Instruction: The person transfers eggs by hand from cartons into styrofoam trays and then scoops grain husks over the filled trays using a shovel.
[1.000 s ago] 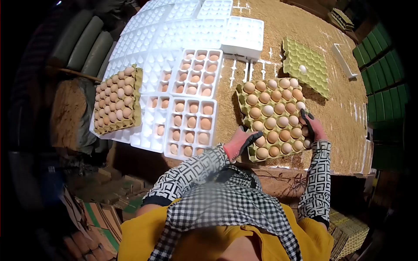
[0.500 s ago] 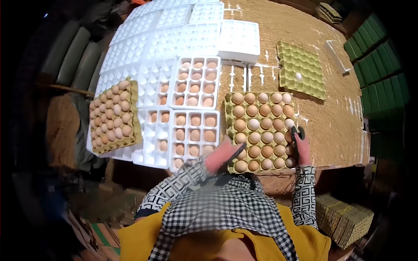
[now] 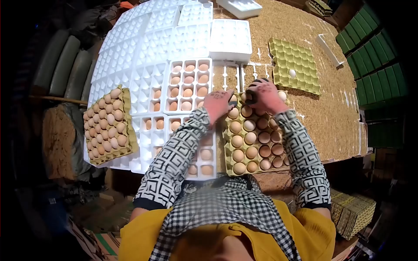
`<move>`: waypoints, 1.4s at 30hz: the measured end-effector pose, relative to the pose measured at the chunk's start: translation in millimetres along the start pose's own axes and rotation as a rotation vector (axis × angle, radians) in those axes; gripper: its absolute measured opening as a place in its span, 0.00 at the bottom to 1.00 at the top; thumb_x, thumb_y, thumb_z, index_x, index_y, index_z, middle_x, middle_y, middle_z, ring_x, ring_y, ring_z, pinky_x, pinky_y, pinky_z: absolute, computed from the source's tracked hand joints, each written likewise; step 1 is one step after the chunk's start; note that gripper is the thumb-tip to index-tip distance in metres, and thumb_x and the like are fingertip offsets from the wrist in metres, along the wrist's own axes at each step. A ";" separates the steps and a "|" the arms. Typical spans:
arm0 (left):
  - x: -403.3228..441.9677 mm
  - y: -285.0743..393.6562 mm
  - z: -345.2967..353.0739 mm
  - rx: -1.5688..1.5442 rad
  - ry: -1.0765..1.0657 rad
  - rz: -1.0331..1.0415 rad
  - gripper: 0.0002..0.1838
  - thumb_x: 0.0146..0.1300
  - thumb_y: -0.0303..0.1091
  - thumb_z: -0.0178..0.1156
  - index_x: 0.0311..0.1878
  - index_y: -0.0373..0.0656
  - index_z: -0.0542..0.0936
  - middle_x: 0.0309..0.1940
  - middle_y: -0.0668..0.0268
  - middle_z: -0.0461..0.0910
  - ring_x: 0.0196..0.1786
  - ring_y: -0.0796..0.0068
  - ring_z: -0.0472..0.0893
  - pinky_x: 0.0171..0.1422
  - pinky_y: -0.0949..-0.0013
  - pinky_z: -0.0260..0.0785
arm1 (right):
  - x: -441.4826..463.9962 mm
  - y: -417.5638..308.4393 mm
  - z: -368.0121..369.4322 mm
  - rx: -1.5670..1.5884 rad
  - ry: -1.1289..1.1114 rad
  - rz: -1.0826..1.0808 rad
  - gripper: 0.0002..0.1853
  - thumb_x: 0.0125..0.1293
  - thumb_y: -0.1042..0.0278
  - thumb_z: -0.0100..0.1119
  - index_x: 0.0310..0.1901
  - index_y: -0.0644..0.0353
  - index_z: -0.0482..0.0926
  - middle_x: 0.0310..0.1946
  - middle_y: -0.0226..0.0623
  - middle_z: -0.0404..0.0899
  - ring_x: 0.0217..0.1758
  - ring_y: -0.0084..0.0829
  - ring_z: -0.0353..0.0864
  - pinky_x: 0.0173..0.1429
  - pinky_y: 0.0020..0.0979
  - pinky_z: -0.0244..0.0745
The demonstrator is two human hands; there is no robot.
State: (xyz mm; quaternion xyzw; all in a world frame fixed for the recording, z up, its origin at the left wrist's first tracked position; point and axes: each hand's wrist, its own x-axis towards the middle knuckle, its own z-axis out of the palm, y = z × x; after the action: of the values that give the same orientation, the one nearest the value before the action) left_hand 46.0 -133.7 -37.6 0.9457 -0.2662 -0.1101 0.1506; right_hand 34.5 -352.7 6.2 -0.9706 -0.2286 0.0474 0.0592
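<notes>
While both forearms reach out over the table [image 3: 335,117], the two gloved hands meet at the far end of a yellowish pulp tray [image 3: 227,145] loaded with eggs [image 3: 251,152]. Tray sits near the table's front edge, just right of the white foam boxes. Left hand [image 3: 219,104] at the tray's far left corner, dark fingertips pointing inward, right beside the first eggs of that side; whether they grip anything cannot be told. Right hand [image 3: 264,96] lies over the far rows, back of the glove upward, fingers bent down and toward the left hand — eggs directly beneath and around them, one pale egg [image 3: 282,95] showing just right of the knuckles. Whether those fingers close on an egg is hidden by the glove. Nearer rows lie in the open between the sleeves, well below the fingertips. Left of the left hand, a foam box [image 3: 210,78] with eggs in its cells; beyond the right hand, another pulp tray [image 3: 300,54] — a single white egg [image 3: 292,73] resting in it.
</notes>
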 end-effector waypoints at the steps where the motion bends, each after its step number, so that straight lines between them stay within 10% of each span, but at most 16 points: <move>1: -6.0 -4.2 -6.3 -0.211 0.033 -0.029 0.28 0.65 0.48 0.61 0.65 0.47 0.71 0.51 0.57 0.82 0.53 0.62 0.81 0.57 0.62 0.73 | -12.8 12.2 6.5 0.258 0.128 0.034 0.23 0.56 0.54 0.68 0.51 0.54 0.81 0.45 0.34 0.81 0.53 0.35 0.78 0.62 0.38 0.70; 5: -30.4 -27.4 -18.7 -1.646 0.094 -0.349 0.18 0.67 0.40 0.57 0.55 0.38 0.76 0.49 0.58 0.79 0.49 0.65 0.82 0.53 0.64 0.78 | -63.9 37.9 -11.1 1.706 0.453 0.252 0.27 0.59 0.63 0.64 0.60 0.62 0.75 0.51 0.34 0.80 0.53 0.27 0.78 0.57 0.28 0.75; 7: -37.5 -23.5 -27.8 -1.942 0.014 -0.246 0.14 0.68 0.41 0.55 0.49 0.42 0.78 0.43 0.62 0.79 0.48 0.67 0.81 0.54 0.63 0.77 | -52.3 35.5 -28.9 1.265 0.295 0.408 0.26 0.64 0.55 0.61 0.60 0.62 0.76 0.49 0.41 0.81 0.53 0.32 0.82 0.55 0.31 0.78; 10: -23.4 4.3 -25.5 -0.618 -0.051 -0.129 0.18 0.63 0.46 0.60 0.48 0.42 0.79 0.41 0.59 0.82 0.48 0.63 0.83 0.52 0.62 0.77 | -4.1 4.4 -26.6 0.054 -0.220 0.527 0.31 0.67 0.38 0.56 0.56 0.61 0.80 0.48 0.48 0.83 0.49 0.41 0.85 0.51 0.37 0.80; 13: -13.8 31.5 -9.8 0.199 -0.202 0.014 0.22 0.56 0.52 0.65 0.47 0.46 0.80 0.41 0.58 0.83 0.48 0.59 0.83 0.51 0.58 0.75 | 20.8 -1.7 27.2 -0.119 -0.242 0.346 0.22 0.62 0.48 0.60 0.45 0.60 0.85 0.43 0.47 0.85 0.47 0.42 0.85 0.49 0.38 0.80; 17: -27.4 15.1 -38.9 -0.189 -0.158 -0.031 0.27 0.57 0.48 0.67 0.56 0.43 0.80 0.45 0.57 0.84 0.50 0.64 0.83 0.53 0.62 0.75 | -15.3 23.4 10.1 0.269 0.115 0.391 0.16 0.61 0.62 0.59 0.47 0.61 0.85 0.38 0.40 0.86 0.38 0.34 0.85 0.41 0.32 0.79; 19: -45.0 -16.1 -38.5 -1.057 -0.208 -0.137 0.27 0.62 0.40 0.67 0.63 0.42 0.76 0.49 0.62 0.81 0.51 0.72 0.81 0.48 0.69 0.79 | -41.2 52.7 9.4 1.365 0.097 0.440 0.18 0.61 0.69 0.59 0.52 0.59 0.84 0.36 0.30 0.84 0.35 0.21 0.79 0.37 0.22 0.74; 21: -70.8 -15.5 -43.8 -1.714 -0.199 -0.225 0.30 0.63 0.35 0.65 0.68 0.44 0.70 0.55 0.64 0.77 0.54 0.74 0.79 0.46 0.69 0.81 | -52.9 33.2 -11.6 1.377 0.121 0.441 0.20 0.61 0.74 0.57 0.56 0.58 0.83 0.34 0.23 0.81 0.33 0.13 0.73 0.35 0.15 0.68; 23: -80.3 -13.2 -44.1 -1.761 -0.209 -0.184 0.33 0.62 0.34 0.67 0.70 0.46 0.68 0.59 0.63 0.75 0.58 0.75 0.77 0.52 0.67 0.81 | -46.3 20.4 -0.4 0.808 0.037 0.317 0.19 0.59 0.70 0.58 0.53 0.52 0.84 0.43 0.34 0.79 0.40 0.28 0.81 0.43 0.28 0.76; 26: -71.9 -2.6 -27.3 -0.916 -0.066 0.011 0.33 0.54 0.39 0.72 0.64 0.44 0.73 0.59 0.61 0.74 0.56 0.69 0.78 0.55 0.62 0.78 | -35.1 -14.1 18.0 -0.121 0.038 0.029 0.13 0.54 0.66 0.63 0.43 0.48 0.84 0.53 0.43 0.74 0.45 0.37 0.82 0.45 0.37 0.78; 29: -63.9 51.7 -21.0 0.163 -0.288 -0.001 0.24 0.60 0.40 0.63 0.59 0.44 0.75 0.54 0.45 0.76 0.46 0.51 0.83 0.54 0.57 0.76 | -23.2 -40.9 4.2 -0.268 -0.146 0.010 0.10 0.55 0.71 0.59 0.39 0.50 0.85 0.57 0.44 0.73 0.50 0.43 0.79 0.46 0.35 0.79; 32: -53.7 64.3 -5.3 0.468 -0.211 0.152 0.15 0.61 0.32 0.56 0.48 0.33 0.82 0.56 0.44 0.74 0.45 0.58 0.83 0.42 0.60 0.77 | -15.6 -38.3 23.9 -0.350 -0.117 0.011 0.10 0.59 0.72 0.56 0.40 0.54 0.86 0.63 0.43 0.69 0.57 0.43 0.74 0.50 0.33 0.79; 33: -55.0 58.4 20.0 0.488 0.026 0.182 0.12 0.61 0.32 0.58 0.43 0.37 0.84 0.58 0.43 0.72 0.45 0.58 0.83 0.41 0.61 0.77 | -13.7 -36.7 24.5 -0.390 -0.145 0.002 0.10 0.57 0.70 0.60 0.40 0.54 0.86 0.63 0.40 0.69 0.57 0.43 0.74 0.50 0.34 0.79; 37: -74.3 32.9 -17.7 -0.090 -0.145 0.074 0.27 0.51 0.49 0.70 0.52 0.43 0.82 0.55 0.53 0.74 0.50 0.55 0.81 0.52 0.56 0.75 | -22.2 -26.2 -0.4 0.121 -0.010 0.055 0.19 0.47 0.58 0.74 0.42 0.55 0.86 0.57 0.41 0.75 0.52 0.43 0.79 0.52 0.39 0.78; 42: -110.8 -105.0 -85.0 -0.565 0.500 -0.431 0.25 0.54 0.42 0.71 0.54 0.42 0.80 0.56 0.53 0.73 0.52 0.56 0.79 0.59 0.60 0.74 | -16.0 -41.0 19.2 0.890 0.275 0.331 0.23 0.54 0.60 0.74 0.48 0.66 0.84 0.49 0.38 0.78 0.51 0.31 0.79 0.57 0.29 0.74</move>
State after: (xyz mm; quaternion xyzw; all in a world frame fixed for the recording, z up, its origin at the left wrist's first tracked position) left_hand 27.5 30.3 19.5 0.8988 0.0226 0.0248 0.4371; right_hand -0.1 -321.7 -6.1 -0.8716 -0.0190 0.0210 0.4894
